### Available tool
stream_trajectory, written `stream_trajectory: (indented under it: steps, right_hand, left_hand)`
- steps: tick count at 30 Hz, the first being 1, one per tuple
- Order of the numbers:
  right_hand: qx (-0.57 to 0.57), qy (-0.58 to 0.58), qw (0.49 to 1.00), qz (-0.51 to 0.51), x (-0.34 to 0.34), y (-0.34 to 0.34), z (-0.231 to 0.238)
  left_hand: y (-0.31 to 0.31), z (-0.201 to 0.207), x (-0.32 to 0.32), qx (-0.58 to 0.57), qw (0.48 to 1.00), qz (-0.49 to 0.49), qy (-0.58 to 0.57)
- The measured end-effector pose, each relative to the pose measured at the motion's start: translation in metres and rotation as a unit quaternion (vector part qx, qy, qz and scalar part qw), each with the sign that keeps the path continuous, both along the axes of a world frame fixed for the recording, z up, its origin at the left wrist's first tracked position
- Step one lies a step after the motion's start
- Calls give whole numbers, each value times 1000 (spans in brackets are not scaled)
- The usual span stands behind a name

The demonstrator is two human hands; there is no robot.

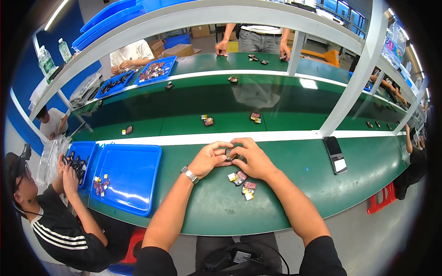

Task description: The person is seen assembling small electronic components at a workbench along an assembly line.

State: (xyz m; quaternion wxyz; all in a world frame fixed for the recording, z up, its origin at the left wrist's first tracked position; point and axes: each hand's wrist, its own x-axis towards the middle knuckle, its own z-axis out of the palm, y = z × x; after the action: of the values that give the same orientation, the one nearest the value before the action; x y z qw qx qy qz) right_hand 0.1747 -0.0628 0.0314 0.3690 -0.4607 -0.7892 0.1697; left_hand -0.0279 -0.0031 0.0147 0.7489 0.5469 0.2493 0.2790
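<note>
My left hand point(207, 160) and my right hand point(256, 160) meet over the green bench point(294, 170), fingers closed round a small dark casing point(229, 154). My fingers cover much of it, so its exact kind is unclear. On the bench just below my right hand lie small dark-and-red electronic assemblies point(249, 185) with yellow and white tabs, close together. A silver wristwatch point(189, 174) is on my left wrist.
Left stands a blue tray point(154, 184) with several small red-and-yellow parts. Beside it a co-worker point(60, 221) handles black parts over a smaller blue tray point(90, 149). A black phone-like device point(334, 155) lies right. Beyond the white rail point(285, 136), assemblies point(208, 121) sit on a green belt.
</note>
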Motion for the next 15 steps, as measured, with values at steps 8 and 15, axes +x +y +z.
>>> stream_trajectory:
  steps: [8,15]
  right_hand:
    - [12,13,1000,-19,-6,2,-5]
    - [20,8,999,-41,-7,1,-7]
  left_hand:
    - [-1,0,-2,3,1000,-6,-17]
    - [0,-2,0,32,999,-15,-10]
